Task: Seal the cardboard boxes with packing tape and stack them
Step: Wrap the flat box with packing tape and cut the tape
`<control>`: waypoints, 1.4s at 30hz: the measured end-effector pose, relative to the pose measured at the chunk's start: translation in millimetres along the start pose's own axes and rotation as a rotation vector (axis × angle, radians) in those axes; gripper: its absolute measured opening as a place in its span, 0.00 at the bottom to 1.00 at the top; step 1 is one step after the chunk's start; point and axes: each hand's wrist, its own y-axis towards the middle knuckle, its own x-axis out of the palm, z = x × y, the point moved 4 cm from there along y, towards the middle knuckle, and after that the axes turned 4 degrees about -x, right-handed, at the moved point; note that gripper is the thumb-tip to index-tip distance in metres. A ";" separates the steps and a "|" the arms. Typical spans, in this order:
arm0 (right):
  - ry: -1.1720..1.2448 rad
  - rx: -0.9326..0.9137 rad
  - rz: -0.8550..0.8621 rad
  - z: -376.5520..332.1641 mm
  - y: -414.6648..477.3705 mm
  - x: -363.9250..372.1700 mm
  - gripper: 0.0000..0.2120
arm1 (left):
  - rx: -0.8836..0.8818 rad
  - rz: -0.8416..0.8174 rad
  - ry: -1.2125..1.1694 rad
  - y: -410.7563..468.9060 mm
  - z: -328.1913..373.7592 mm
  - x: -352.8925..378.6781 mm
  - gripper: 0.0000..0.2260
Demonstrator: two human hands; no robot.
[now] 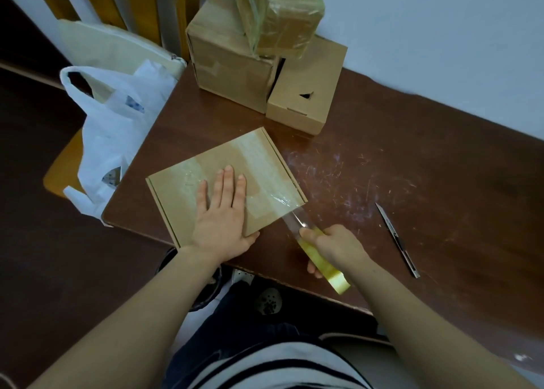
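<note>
My left hand (pixel 221 215) lies flat, fingers straight, on the flat box (pixel 173 200). Just right of the box's near corner, my right hand (pixel 338 245) grips the tape roll (pixel 338 279), 1 strip (pixel 293 219) stretched to that corner. Farther right: the knife (pixel 397 238).

I have 2 bare forearms reaching forward from the bottom of the view. The left hand (pixel 222 212) lies flat, palm down, fingers straight and slightly spread, pressing on the flat box (pixel 176 203). The right hand (pixel 335 245) sits to its right and nearer me, fingers curled round the tape roll (pixel 335 279), knuckles up.
</note>
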 end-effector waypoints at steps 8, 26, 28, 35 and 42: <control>0.065 0.086 -0.087 -1.4 26.9 -2.7 0.16 | -0.011 -0.032 -0.010 -1.9 0.8 -5.6 0.53; -0.200 0.236 -0.176 -37.1 52.4 1.1 0.14 | -0.074 0.074 -0.196 101.0 22.9 -28.0 0.33; -0.220 0.241 -0.190 -38.3 51.7 3.1 0.14 | -0.082 0.097 -0.209 91.3 29.2 -27.2 0.32; -0.234 0.234 -0.178 -41.2 50.8 4.0 0.17 | 0.014 0.111 -0.257 40.7 70.4 -13.9 0.32; -0.265 0.208 -0.171 -40.9 46.5 3.4 0.18 | 0.215 0.071 -0.255 16.3 68.4 -15.6 0.28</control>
